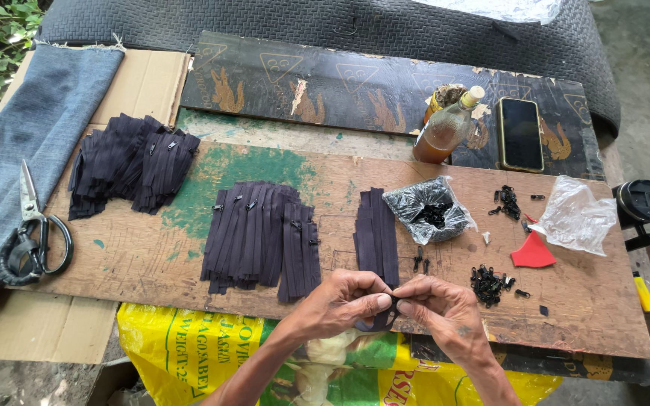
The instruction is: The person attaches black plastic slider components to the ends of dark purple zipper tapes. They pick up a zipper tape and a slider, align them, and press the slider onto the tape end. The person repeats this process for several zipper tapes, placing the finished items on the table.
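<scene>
My left hand [344, 301] and right hand [445, 307] pinch one dark zipper strip [380, 316] together at the surface [144, 256] edge, stacked zipper strips [261, 237] within reach.

Dk purple zip strips [253, 234]; red scrap [533, 252]; yellow sack [189, 349].

Tabletop [152, 256] rough worn wood, patchy green paint. Zippers [253, 233] matt dark cloth. Scissors [31, 225] dull metal. Bags [577, 214] glossy crinkled plastic. Denim [31, 128] blue cloth. Phone [520, 134] glossy.
</scene>
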